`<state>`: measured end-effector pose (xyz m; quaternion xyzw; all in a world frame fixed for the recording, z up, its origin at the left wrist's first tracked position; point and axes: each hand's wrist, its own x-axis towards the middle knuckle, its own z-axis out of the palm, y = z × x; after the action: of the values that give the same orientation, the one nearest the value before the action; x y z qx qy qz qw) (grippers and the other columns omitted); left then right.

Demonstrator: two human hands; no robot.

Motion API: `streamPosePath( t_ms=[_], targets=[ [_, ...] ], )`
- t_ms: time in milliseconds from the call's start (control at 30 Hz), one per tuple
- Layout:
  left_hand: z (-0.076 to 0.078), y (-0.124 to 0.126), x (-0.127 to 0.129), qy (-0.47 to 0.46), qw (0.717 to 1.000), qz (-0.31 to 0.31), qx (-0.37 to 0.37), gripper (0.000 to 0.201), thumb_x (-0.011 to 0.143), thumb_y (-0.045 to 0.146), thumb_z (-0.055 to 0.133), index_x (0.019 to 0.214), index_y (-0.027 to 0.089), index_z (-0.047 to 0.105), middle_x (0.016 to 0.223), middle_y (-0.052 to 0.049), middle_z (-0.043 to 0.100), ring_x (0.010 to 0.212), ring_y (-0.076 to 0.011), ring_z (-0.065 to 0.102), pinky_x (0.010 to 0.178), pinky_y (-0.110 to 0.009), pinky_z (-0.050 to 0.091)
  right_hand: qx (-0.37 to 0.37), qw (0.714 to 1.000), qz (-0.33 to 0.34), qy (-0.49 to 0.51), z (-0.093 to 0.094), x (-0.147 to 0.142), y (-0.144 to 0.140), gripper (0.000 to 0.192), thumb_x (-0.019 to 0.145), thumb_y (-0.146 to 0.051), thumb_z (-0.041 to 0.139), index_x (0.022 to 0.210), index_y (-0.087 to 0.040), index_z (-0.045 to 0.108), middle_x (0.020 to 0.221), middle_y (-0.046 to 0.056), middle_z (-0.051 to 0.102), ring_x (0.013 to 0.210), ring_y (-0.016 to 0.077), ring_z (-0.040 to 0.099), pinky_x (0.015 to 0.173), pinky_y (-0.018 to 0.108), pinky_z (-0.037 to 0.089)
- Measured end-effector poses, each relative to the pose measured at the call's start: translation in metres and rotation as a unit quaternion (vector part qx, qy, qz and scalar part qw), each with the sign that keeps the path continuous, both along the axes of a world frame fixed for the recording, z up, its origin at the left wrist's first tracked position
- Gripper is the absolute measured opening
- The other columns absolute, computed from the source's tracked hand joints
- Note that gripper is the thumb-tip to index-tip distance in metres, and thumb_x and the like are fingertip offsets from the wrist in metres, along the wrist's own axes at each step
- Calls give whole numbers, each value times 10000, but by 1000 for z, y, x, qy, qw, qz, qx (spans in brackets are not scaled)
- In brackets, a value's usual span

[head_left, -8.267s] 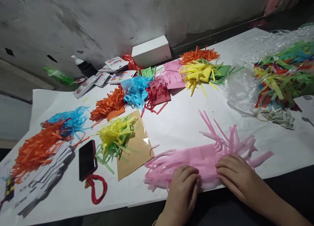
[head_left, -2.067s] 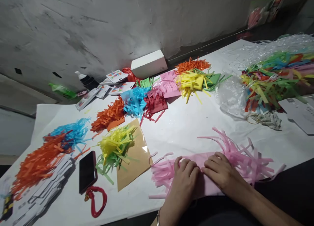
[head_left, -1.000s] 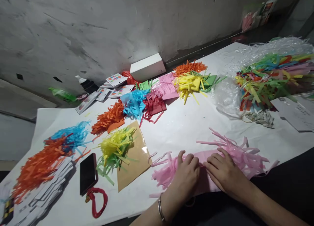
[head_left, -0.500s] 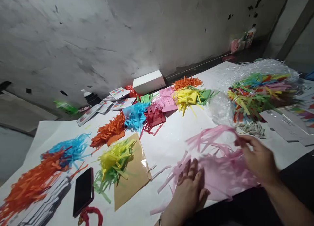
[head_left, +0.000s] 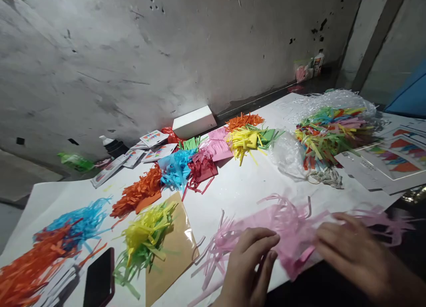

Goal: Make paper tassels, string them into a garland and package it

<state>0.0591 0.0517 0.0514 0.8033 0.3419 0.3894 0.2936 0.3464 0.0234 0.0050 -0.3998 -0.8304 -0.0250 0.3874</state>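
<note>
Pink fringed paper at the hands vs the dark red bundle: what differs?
The pink fringed paper is spread out; the dark red bundle is compact. The pink fringed paper lies nearer the camera; the dark red bundle sits farther back, among other colours. Both have narrow strips.

I see pink fringed paper [head_left: 286,227] with my left hand [head_left: 249,257] and blurred right hand [head_left: 354,249] over it, a brown sheet [head_left: 176,253] to its left.

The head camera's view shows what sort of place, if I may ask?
Probably a makeshift craft or packing workspace: pink fringed material, a multicoloured fringed pile and printed sheets lie on a white-covered table against a worn grey wall.
</note>
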Motion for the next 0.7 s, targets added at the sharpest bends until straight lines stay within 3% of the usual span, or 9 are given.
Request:
streamPosePath(
  t_ms=[33,100,200,267,333,400,500,633,700],
  targets=[
    [10,2,10,-4,999,-18,-48,260,980,175,548,1186,224,698,1089,-105,738,992,-193,694,839,-280,561,16,996,51,-67,1,-14,1,360,1055,-207,386,1231,-269,694,1142,10,768,1121,195,678,1213,446,266],
    [20,6,26,-8,979,-44,-197,201,974,268,582,1037,189,756,952,-94,759,869,-185,691,779,-273,535,42,988,91,-121,4,-34,2,415,1050,-117,320,1272,-191,662,1156,50,759,1144,202,669,1246,472,197],
    [15,9,34,-77,896,-57,-433,293,861,431,735,826,140,746,709,-42,702,642,-130,595,635,-233,453,34,997,66,-34,13,-46,3,354,1045,-121,363,1239,-176,654,1015,61,767,993,191,711,1199,494,311],
    [6,6,33,-142,848,-47,-509,388,750,488,831,744,124,697,641,-16,651,565,-92,514,574,-209,394,23,997,70,23,19,-50,5,287,1006,-106,485,1230,-191,643,901,28,747,833,156,709,1122,455,420],
    [-4,1,34,-186,834,-32,-518,442,699,510,866,695,128,644,580,12,593,515,-68,448,525,-194,348,20,993,73,88,23,-56,7,269,957,-64,558,1175,-194,647,827,6,713,744,135,685,1031,403,498],
    [-13,-4,39,-222,848,-9,-481,467,709,536,854,682,140,610,554,37,536,475,-54,412,481,-186,319,10,985,69,160,24,-64,7,201,954,-80,566,1092,-201,649,805,13,694,751,149,687,926,356,559],
    [-25,-8,50,-271,873,25,-403,450,753,543,822,704,151,608,626,24,560,485,-62,478,478,-187,377,-13,971,39,237,18,-73,4,119,983,-211,588,1090,-217,638,869,46,712,833,185,719,787,286,611],
    [-38,-3,59,-261,885,23,-384,415,802,563,774,818,165,654,645,0,618,507,-107,581,530,-230,490,-62,968,24,242,1,-69,2,233,981,-147,573,1194,-232,614,938,44,726,831,157,739,717,191,614],
    [-43,4,60,-208,924,24,-321,395,821,561,755,858,173,693,668,-25,652,525,-118,592,543,-237,502,-40,977,15,211,-8,-61,5,309,970,-112,562,1254,-228,601,929,43,740,830,160,746,731,191,617]
  ],
)
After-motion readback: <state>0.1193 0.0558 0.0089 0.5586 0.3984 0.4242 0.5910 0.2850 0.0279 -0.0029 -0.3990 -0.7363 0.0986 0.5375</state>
